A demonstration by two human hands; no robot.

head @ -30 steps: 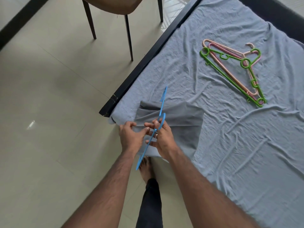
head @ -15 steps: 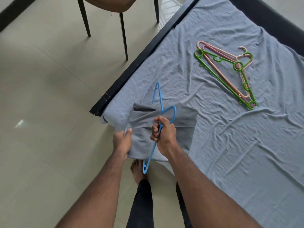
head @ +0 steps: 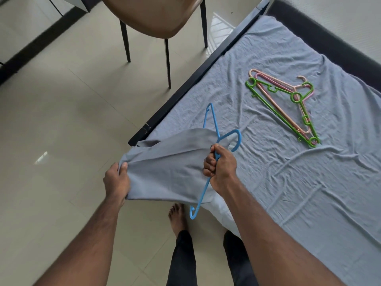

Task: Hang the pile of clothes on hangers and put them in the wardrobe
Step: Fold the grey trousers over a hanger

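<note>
I saw right hand (head: 221,168) clenched round blue hanger (head: 214,129), left hand (head: 116,180) pinching grey cloth (head: 165,168) at bed (head: 309,182) corner.

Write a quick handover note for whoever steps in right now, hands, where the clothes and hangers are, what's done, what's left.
Left hand grips one edge of the grey garment, pulled off the bed corner.
Right hand grips the blue hanger at its neck, against the garment.
Spare hangers, green on top, lie stacked on the bed.
Done: garment and hanger picked up.
Left: seat the garment on the hanger, carry it to the wardrobe, which is out of view.
</note>
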